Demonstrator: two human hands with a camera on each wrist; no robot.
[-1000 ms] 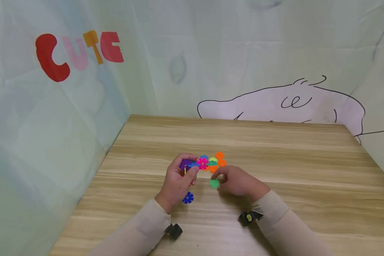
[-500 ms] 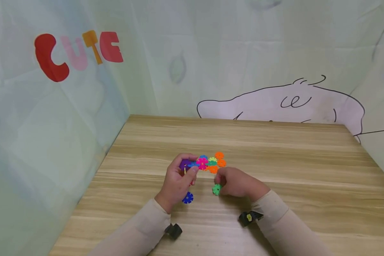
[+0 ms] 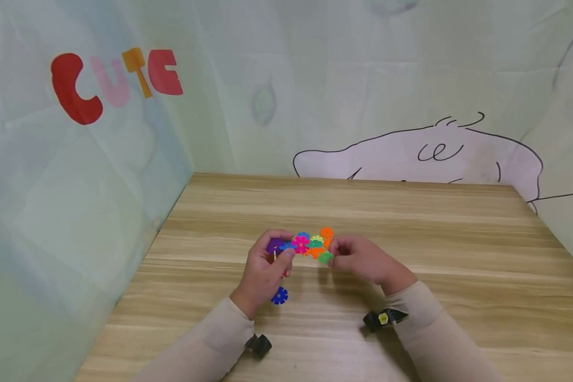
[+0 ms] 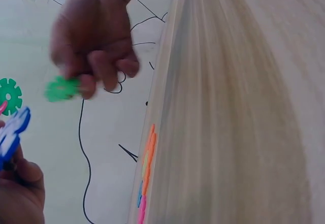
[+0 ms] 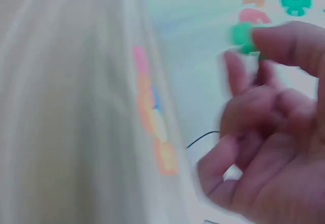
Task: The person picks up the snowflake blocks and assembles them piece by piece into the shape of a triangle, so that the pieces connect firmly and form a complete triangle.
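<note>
Discs are pink, purple, orange, yellow, green and blue; tabletop light brown, wood-grained; sleeves beige; wall pale green, its letters red, pink and orange, its drawing black-lined.

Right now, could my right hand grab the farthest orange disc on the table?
Probably not yet: the right hand pinches a light green disc, though the farthest orange disc looks uncovered.

Your table is light wood-grain, its pale and brown streaks running side to side. Orange snowflake discs, a yellow-green disc and a blue disc lie flat on it, clustered; your left-wrist view shows a pink disc there too.
</note>
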